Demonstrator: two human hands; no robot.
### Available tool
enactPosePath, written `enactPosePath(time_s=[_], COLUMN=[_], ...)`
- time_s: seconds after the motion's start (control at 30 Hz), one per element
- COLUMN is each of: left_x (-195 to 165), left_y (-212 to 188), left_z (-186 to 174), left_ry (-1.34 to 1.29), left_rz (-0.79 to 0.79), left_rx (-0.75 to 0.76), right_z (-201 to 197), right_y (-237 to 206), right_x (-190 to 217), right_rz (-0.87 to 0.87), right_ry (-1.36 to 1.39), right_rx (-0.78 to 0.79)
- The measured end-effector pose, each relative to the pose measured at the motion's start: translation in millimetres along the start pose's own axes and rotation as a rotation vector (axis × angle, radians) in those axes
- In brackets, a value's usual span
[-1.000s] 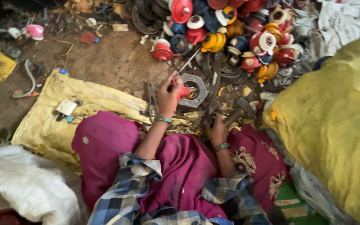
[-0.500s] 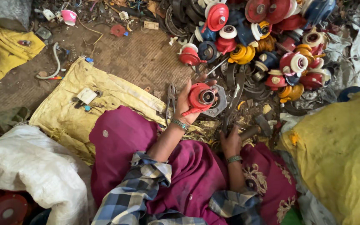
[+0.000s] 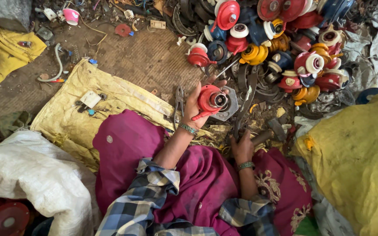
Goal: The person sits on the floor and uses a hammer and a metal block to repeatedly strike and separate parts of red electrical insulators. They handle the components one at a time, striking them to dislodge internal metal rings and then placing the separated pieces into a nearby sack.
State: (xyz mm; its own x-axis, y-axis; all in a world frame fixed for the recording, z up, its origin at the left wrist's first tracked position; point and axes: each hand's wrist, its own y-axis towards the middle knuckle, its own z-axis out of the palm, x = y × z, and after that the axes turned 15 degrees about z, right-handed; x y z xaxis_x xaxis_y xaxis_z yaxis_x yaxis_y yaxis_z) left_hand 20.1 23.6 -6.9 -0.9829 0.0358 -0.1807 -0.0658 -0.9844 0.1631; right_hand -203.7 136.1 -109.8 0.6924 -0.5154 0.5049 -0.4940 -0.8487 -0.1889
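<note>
Your left hand is curled round one red regulator, fingers wrapped at its back, thumb up by the rim, its round metal mouth facing up. It sits raised just above one grey hexagonal metal plate, which lies right behind the hand. Your right hand is closed in a fist on one long dark metal tool that slants up and away from it; one hammer lies just beside that hand on its outer side.

One pair of pliers lies just on the outer side of your left hand, on the edge of one flat yellow sack. Further out on that sack is one small white switch part.

Beyond both hands is a pile of regulators, red, yellow and blue, heaped and overlapping; roughly twenty, an exact count can't be had. One red one sits apart at the pile's near edge, just past your left fingertips. Black rubber rings and metal scrap fill the ground between the hands and the pile.

Well off to the right of your right hand stands one bulging yellow sack. Near your left elbow is one white sack, with one red disc below it. Far off past the left hand: one pink cup, one bent grey hose.
</note>
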Motion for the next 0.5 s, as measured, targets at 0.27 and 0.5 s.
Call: enactPosePath(time_s=[0.27, 0.5], left_x=[-2.2, -5.7], left_y=[-0.8, -2.8], left_z=[6.7, 0.1], left_ry=[-0.183, -0.270], left_rz=[-0.032, -0.110], left_rx=[0.062, 0.108], right_z=[-0.6, 0.4], right_y=[1.1, 2.7], right_x=[-0.2, 0.4], right_rz=[0.003, 0.022], right_ry=[0.016, -0.022], right_rx=[0.019, 0.015])
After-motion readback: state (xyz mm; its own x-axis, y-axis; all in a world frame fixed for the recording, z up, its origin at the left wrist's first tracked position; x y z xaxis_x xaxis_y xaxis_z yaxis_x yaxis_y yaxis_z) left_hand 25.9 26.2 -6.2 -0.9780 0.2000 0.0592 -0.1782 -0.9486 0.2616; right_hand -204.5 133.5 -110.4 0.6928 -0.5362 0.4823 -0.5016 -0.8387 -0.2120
